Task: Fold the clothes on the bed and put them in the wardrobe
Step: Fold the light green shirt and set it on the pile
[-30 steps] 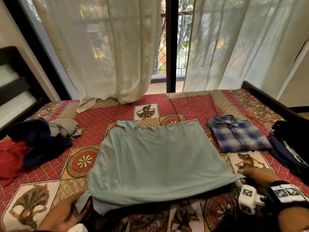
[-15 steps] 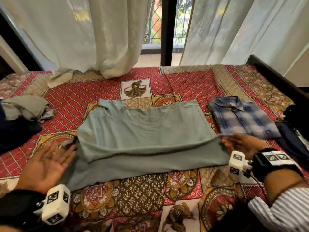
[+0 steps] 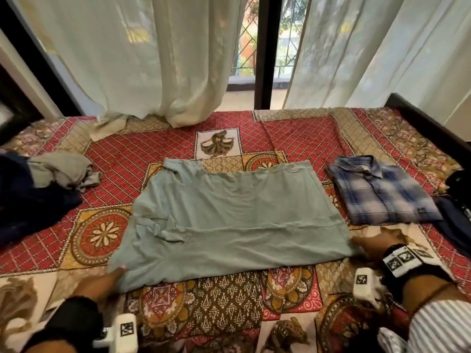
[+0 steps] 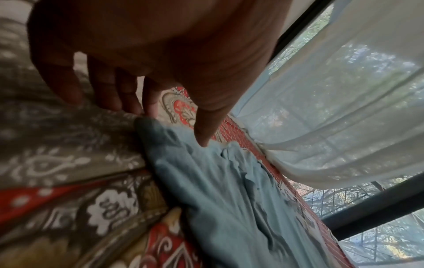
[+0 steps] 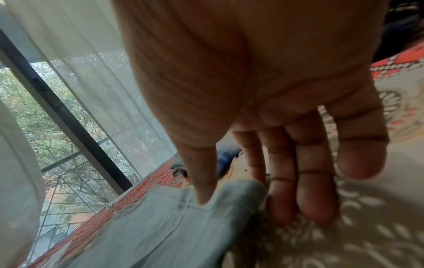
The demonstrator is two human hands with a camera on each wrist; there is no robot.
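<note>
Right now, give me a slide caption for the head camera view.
Both hands, left hand and right hand, pinch the near corners of a green T-shirt on the bed, beside a folded plaid shirt.

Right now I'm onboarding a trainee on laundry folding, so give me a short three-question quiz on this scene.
1. True or false: the blue plaid collared shirt is already folded.
2. Which corners of the pale green cotton T-shirt do the left hand and right hand meet: A near, B far?
3. Fill in: the crumpled grey garment lies to the T-shirt's ____.

Key: 1 true; 2 A; 3 left.
</note>
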